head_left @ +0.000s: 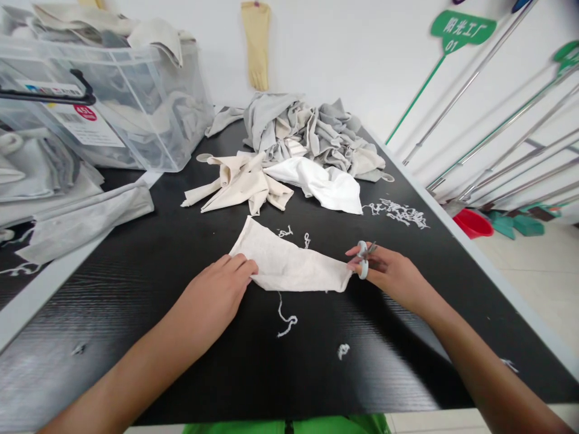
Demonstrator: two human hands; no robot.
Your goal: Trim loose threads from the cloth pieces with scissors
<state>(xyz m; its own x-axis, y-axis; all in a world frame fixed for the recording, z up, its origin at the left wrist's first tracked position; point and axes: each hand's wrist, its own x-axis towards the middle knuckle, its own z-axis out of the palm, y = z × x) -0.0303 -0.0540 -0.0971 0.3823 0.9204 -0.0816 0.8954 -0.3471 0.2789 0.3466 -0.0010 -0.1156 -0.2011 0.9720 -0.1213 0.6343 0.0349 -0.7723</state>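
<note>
On the left, a clear plastic box with black handle (pixel 136 114) stands near the back, filled with pale cloths over its rim. Before it, a long grey cloth piece (pixel 94 214) lies across the light strip at the left side of the black wood-patterned table (pixel 203 374). Further right comes the left hand (pixel 230 280), whose fingers are bent and grasp the lower left part of an off-white cloth piece (pixel 294 262). This cloth is stretched between the two hands, above the middle of the table; whether it rests fully on the surface, I cannot tell. Behind it are beige folded cloths (pixel 248 184), a white crumpled cloth (pixel 325 184) and a high heap of grey cloths (pixel 298 126), with a band of black surface between them and the cloth. At the cloth's right end, the right hand (pixel 391 274) keeps small scissors with pale grey loops (pixel 363 262) in its fingers; its fingertips touch the cloth's corner. Near the table's right edge lies a loose pile of white threads (pixel 400 212). Black surface extends from both forearms to the near edge, and from the right hand to the right edge.
</note>
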